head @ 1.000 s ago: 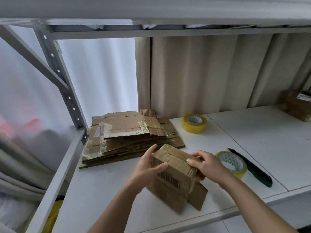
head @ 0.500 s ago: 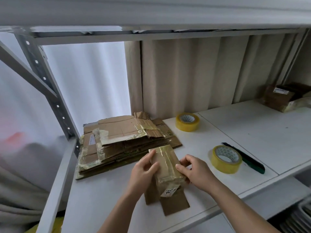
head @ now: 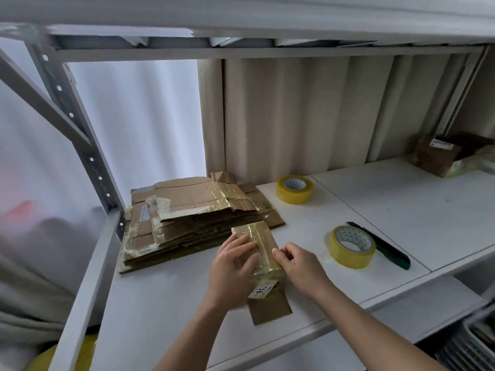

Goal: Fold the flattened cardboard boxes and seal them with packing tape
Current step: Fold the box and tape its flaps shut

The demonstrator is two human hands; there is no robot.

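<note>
Nearest me, both forearms come in from the bottom edge onto the white shelf board [head: 166,303]. A small cardboard box [head: 263,253] sits on the board between my hands, taped along its top, with one loose flap [head: 270,307] lying flat toward me and a white label [head: 263,287] at its near end. My left hand [head: 233,269] lies on the box's left side, fingers fairly straight, pressing on the top. My right hand [head: 297,263] is at the box's right edge, thumb and fingertips pinched at the tape there; how firm the grip is I can't tell. Hands are close together, box between them.

Right of the box, apart from it, a yellow tape roll [head: 351,246] lies flat, and a dark green cutter [head: 380,245] lies just beside it on its right.

Just beyond the box on the left, a stack of flattened cardboard boxes [head: 192,218] with old tape on them; the box's far end is near the stack's edge, contact unclear.

Farther, a second yellow tape roll [head: 294,189] near the back wall. Far right, a brown labelled box [head: 436,156]. Grey metal upright [head: 80,145] at far left, beige panelled wall [head: 294,116] behind.
</note>
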